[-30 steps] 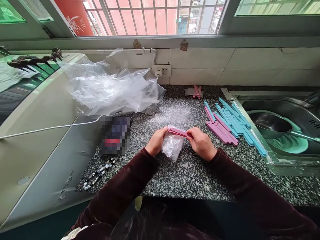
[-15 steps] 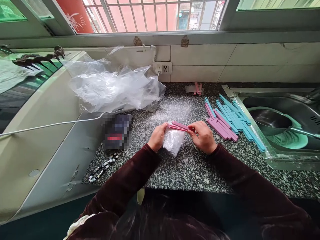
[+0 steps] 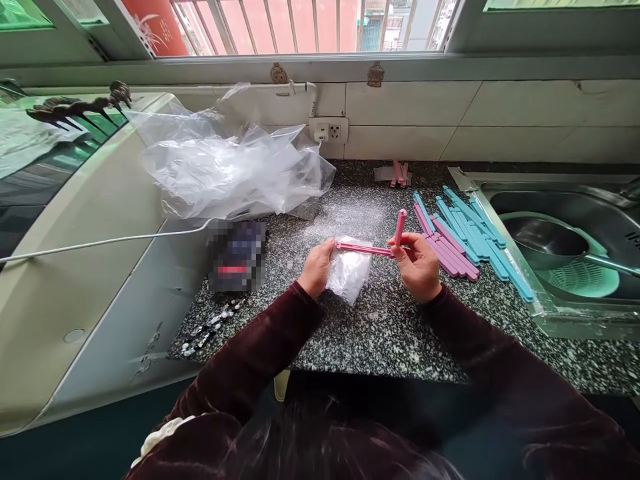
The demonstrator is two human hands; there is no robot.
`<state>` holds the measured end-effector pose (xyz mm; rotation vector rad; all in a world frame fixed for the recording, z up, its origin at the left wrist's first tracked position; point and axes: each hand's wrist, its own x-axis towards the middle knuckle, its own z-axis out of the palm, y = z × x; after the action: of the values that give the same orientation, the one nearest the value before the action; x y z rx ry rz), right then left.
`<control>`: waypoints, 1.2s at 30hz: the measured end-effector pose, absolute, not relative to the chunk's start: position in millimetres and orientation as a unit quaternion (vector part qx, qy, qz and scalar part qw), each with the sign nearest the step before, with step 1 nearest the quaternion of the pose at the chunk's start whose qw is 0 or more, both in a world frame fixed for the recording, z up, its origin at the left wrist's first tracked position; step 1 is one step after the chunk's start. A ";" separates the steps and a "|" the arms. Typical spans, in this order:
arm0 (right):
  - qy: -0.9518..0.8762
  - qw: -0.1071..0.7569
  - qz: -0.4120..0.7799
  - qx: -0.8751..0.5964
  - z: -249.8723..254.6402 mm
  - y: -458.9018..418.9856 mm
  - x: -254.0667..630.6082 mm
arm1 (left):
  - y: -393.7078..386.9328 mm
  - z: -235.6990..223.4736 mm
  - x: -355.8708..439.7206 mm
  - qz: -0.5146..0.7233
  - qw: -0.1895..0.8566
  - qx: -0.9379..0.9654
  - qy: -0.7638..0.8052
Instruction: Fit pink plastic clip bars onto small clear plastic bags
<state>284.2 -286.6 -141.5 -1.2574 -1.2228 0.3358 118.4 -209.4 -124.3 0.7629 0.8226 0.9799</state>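
Observation:
Fingers closed, my left hand (image 3: 317, 268) pinches the left end of a pink bag sealing clip (image 3: 365, 249). My right hand (image 3: 419, 268) grips its right end, where one narrow arm of the clip stands up at an angle to the other. A small crumpled clear plastic bag (image 3: 349, 277) hangs or lies below the clip, close to my left fingers; whether the clip touches it I cannot tell. Beyond my right hand lies a group of purple-pink clips (image 3: 450, 250) beside a group of turquoise clips (image 3: 473, 230).
A large clear plastic bag (image 3: 235, 170) lies at the back left. Near it are a blurred dark phone-like object (image 3: 237, 257) and a white cable (image 3: 110, 238). Small pink clips (image 3: 399, 173) rest by the wall. The sink (image 3: 550, 320) at right holds a pan (image 3: 545, 239).
The clip has opened: one arm, earlier lying along the other, now stands up by my right hand. My right hand has moved slightly right. The view has shifted a little.

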 end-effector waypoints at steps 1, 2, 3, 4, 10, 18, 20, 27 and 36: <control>-0.527 0.636 0.148 -0.544 -141.4 -286.2 284.0 | -209.1 -124.4 118.5 0.450 0.737 0.342 0.372; -0.523 0.644 0.147 -0.539 -141.2 -285.9 283.8 | -208.8 -124.4 118.6 0.454 0.738 0.336 0.369; -0.519 0.651 0.145 -0.534 -140.9 -285.6 283.6 | -208.5 -124.4 118.7 0.459 0.740 0.331 0.365; -0.517 0.659 0.143 -0.527 -140.5 -285.3 283.4 | -208.2 -124.4 118.8 0.464 0.740 0.326 0.361; -0.500 0.688 0.162 -0.501 -139.3 -284.7 282.4 | -206.4 -126.5 118.5 0.471 0.741 0.310 0.364; -0.485 0.696 0.166 -0.503 -136.5 -288.8 282.7 | -206.2 -128.7 118.0 0.471 0.733 0.322 0.370; -0.475 0.699 0.168 -0.508 -135.0 -290.1 282.2 | -205.9 -130.2 117.5 0.473 0.730 0.330 0.368; -0.440 0.720 0.207 -0.496 -136.1 -290.8 280.7 | -204.8 -130.7 116.1 0.471 0.715 0.343 0.386; -0.381 0.737 0.295 -0.474 -140.8 -291.4 284.4 | -206.3 -126.7 117.3 0.467 0.717 0.339 0.391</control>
<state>284.4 -291.4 -140.8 -1.0403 -0.8374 0.6484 117.3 -206.3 -126.7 0.7514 0.8656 1.0344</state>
